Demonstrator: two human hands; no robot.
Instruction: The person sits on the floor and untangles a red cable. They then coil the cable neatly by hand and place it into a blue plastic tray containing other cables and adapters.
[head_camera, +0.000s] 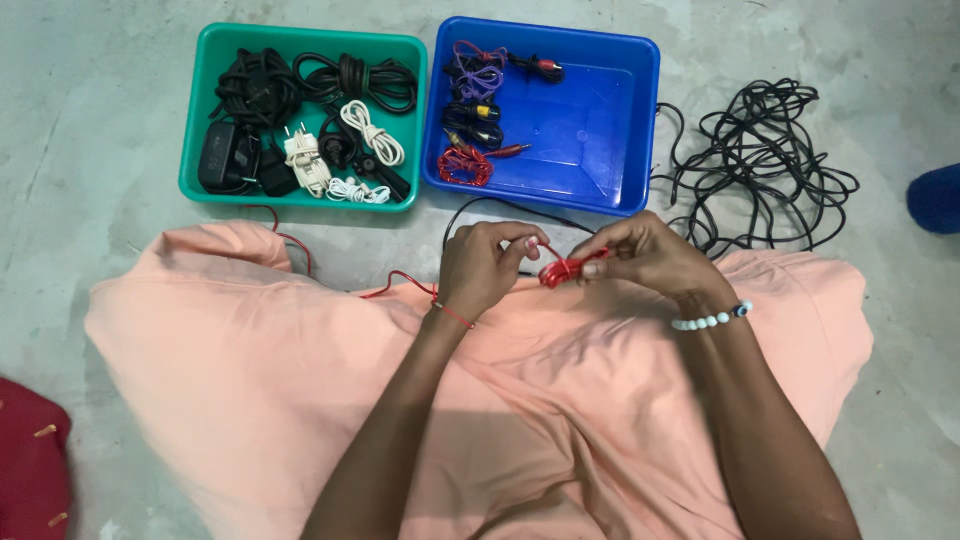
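Observation:
My left hand (482, 268) and my right hand (645, 255) meet over my lap, both pinching a small coil of red cable (562, 269). The cable's loose end trails left across the peach cloth (300, 350) on my knees toward the floor. A thin red thread circles my left wrist, and a white bead bracelet (712, 319) sits on my right wrist. A black cable (500, 206) arcs on the floor just beyond my hands.
A green tray (195, 120) holds black and white cables and chargers. A blue tray (600, 130) holds several small coiled cables at its left side. A tangled pile of black cable (760, 160) lies right of it. Dark red cloth (30, 470) is at bottom left.

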